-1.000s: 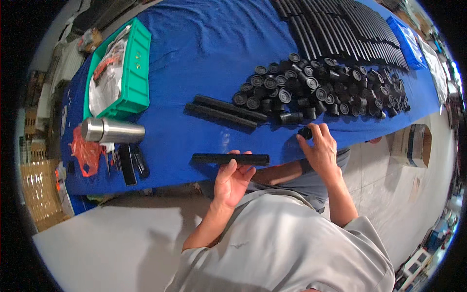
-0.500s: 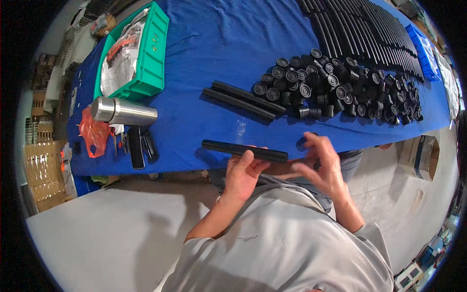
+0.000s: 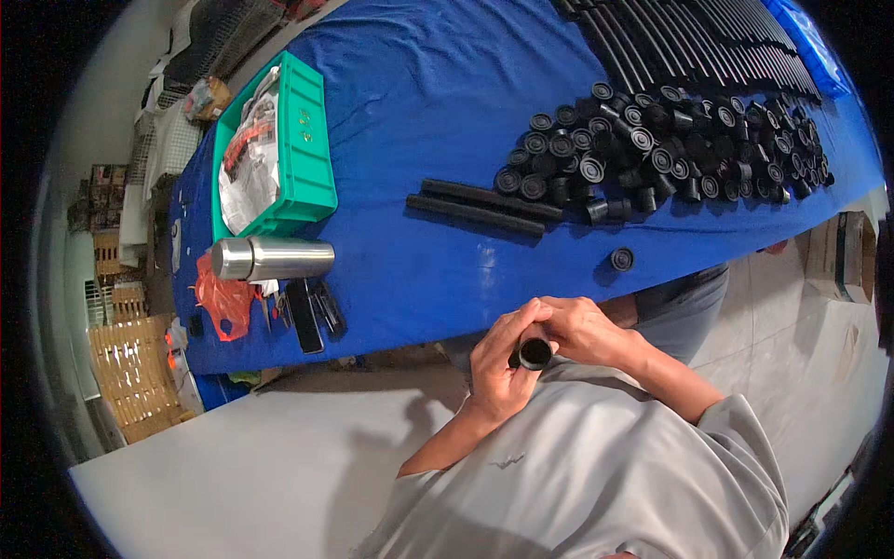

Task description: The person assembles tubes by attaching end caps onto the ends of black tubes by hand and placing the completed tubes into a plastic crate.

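Observation:
A black tube (image 3: 535,354) points its hollow end toward me, close to my body at the table's front edge. My left hand (image 3: 501,361) is wrapped round its side. My right hand (image 3: 587,331) closes over the far part of the tube, meeting the left fingers; the tube's far end is hidden under both hands. One black round cap (image 3: 621,259) lies by itself on the blue cloth, a little beyond my right hand. Two more black tubes (image 3: 480,210) lie side by side farther back, next to a heap of black caps (image 3: 643,154).
Rows of black tubes (image 3: 689,42) fill the far right, near a blue bin (image 3: 808,42). At left stand a green crate (image 3: 312,140) holding paper, a steel flask (image 3: 289,258) on its side, a red plastic bag (image 3: 222,296) and a dark phone (image 3: 304,317).
The tube has turned from lying crosswise to pointing its open end at me. My right hand has come across and closed on it. The view has shifted slightly.

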`<action>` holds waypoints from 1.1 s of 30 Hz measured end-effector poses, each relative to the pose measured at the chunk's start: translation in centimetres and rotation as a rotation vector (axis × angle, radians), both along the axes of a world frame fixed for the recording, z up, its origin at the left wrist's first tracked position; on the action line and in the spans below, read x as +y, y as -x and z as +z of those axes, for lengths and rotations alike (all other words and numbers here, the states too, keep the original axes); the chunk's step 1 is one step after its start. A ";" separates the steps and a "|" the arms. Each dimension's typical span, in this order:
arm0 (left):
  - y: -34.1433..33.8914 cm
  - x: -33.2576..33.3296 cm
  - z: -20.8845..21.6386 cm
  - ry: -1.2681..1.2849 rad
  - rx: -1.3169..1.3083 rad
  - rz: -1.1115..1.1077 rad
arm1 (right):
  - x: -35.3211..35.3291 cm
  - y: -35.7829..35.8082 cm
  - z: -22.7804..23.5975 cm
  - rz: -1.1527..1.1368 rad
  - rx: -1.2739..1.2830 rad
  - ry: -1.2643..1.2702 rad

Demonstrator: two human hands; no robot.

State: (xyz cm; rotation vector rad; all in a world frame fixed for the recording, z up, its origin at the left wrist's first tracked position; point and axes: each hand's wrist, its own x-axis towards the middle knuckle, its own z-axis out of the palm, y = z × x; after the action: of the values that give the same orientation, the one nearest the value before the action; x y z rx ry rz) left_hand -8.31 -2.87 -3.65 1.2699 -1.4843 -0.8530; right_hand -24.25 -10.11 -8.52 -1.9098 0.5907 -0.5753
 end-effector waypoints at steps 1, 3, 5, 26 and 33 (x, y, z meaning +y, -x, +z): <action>0.0 -0.1 0.0 -0.001 -0.003 -0.010 | 0.0 -0.3 -0.1 0.024 0.001 -0.005; -0.2 0.0 0.2 -0.052 -0.032 0.048 | 0.3 -0.6 -0.2 0.082 0.026 -0.030; -0.4 0.3 -0.4 -0.065 -0.006 0.036 | 1.0 -0.6 0.0 0.080 -0.006 -0.085; -1.4 -1.6 -2.1 -0.460 1.196 0.013 | -0.1 4.5 3.4 -0.398 -0.001 0.217; -1.5 -1.2 -3.8 -0.454 1.413 0.206 | -2.6 7.6 2.0 -0.448 0.637 0.446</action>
State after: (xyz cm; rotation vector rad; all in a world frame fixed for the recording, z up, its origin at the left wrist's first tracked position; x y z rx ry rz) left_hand -6.78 -4.05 -7.44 0.7069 -0.0325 -1.5132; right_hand -31.83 -12.68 -6.49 -2.4107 1.4200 -0.3812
